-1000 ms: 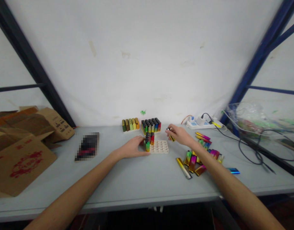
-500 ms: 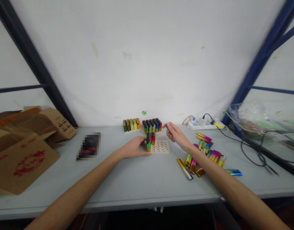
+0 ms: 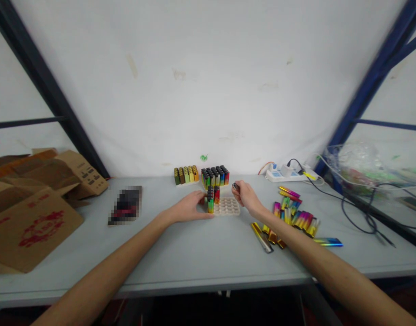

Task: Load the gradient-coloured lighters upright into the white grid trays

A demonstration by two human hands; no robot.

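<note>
A white tray with rows of holes (image 3: 230, 207) lies on the table in front of me. Its left column is filled with upright lighters (image 3: 211, 201), and one red lighter (image 3: 217, 194) stands beside them. My left hand (image 3: 190, 206) grips the tray's left end, thumb at the near corner and fingers farther back. Just beyond the tray's right side, my right hand (image 3: 246, 196) is closed around a lighter (image 3: 234, 186). Only its dark top shows; the fingers cover the body.
Behind stand a full tray of dark-topped lighters (image 3: 215, 176) and one of gold-topped lighters (image 3: 186, 175). Loose shiny lighters (image 3: 303, 220) lie at right, partly under my forearm. A power strip (image 3: 291, 175) with cables is behind them. Cardboard boxes (image 3: 38, 222) and a blurred dark item (image 3: 126, 204) are at left.
My right hand has come slightly down and nearer to the tray, and its lighter has turned so the top shows. My left hand has stayed on the tray.
</note>
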